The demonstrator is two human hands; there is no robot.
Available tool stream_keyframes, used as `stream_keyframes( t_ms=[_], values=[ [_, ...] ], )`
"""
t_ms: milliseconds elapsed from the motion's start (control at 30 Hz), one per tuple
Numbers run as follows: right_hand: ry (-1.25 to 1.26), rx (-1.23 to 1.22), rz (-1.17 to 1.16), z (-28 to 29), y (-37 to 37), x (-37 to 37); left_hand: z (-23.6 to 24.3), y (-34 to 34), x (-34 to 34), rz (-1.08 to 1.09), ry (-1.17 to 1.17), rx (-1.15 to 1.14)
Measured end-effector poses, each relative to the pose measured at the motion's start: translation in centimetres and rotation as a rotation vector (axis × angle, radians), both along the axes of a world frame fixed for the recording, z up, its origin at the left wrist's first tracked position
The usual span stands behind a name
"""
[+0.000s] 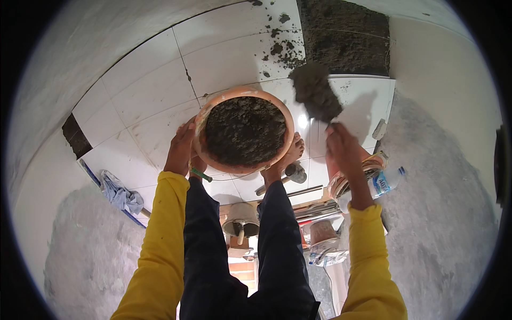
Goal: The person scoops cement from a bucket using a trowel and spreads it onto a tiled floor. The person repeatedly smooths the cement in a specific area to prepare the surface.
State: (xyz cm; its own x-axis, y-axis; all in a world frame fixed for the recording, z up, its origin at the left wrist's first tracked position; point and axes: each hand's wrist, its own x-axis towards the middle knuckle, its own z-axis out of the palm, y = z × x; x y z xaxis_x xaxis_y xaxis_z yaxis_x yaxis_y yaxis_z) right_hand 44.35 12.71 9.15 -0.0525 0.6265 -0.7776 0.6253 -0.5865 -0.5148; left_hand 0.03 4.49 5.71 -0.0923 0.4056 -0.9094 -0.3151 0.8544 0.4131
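An orange-brown tub (292, 126) full of dark wet mortar (245, 130) is between my feet and a little ahead of them. My left hand (183, 141) grips the tub's left rim. Out to the right, my right hand (341, 146) is closed round the handle of a trowel, which is mostly hidden by the hand and the load. A heap of dark mortar (317, 95) covers the trowel's blade, held over the white tiles. Beyond it, at the far right, lies a bed of spread mortar (346, 40).
White floor tiles (144, 74) carry mortar crumbs near the bed. A mallet (295, 172) lies by my right foot. A water bottle (388, 182) and stacked tubs stand at right. A bluish cloth (121, 192) lies left; a bucket (241, 216) is behind my feet.
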Motion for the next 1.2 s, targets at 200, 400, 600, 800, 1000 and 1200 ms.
stream_keyframes(
  t_ms=[200, 400, 600, 800, 1000, 1200],
  values=[
    [-0.446, 0.601, 0.207, -9.8, 7.3, 2.4, -2.4, -1.6, -1.0, -0.093, 0.074, -0.028],
    [-0.354, 0.514, 0.145, 0.0, 2.2, -2.3, -2.7, -4.4, -0.2, 0.088, 0.051, 0.039],
    [-0.337, -0.200, 0.474, 11.3, -8.4, -5.9, -5.0, -8.0, 0.4, -0.684, 0.674, 0.325],
    [-0.033, -0.067, 0.333, -1.6, -13.0, -8.0, 3.2, -2.4, 6.1, -0.230, 0.264, 0.157],
    [0.026, -0.233, 0.140, -5.0, -12.8, -13.0, 0.3, -4.4, 4.1, -0.542, 0.535, 0.250],
    [0.111, -0.176, 0.084, -4.6, -10.9, -16.1, -0.5, -4.2, 4.4, -0.490, 0.645, 0.354]
  ],
)
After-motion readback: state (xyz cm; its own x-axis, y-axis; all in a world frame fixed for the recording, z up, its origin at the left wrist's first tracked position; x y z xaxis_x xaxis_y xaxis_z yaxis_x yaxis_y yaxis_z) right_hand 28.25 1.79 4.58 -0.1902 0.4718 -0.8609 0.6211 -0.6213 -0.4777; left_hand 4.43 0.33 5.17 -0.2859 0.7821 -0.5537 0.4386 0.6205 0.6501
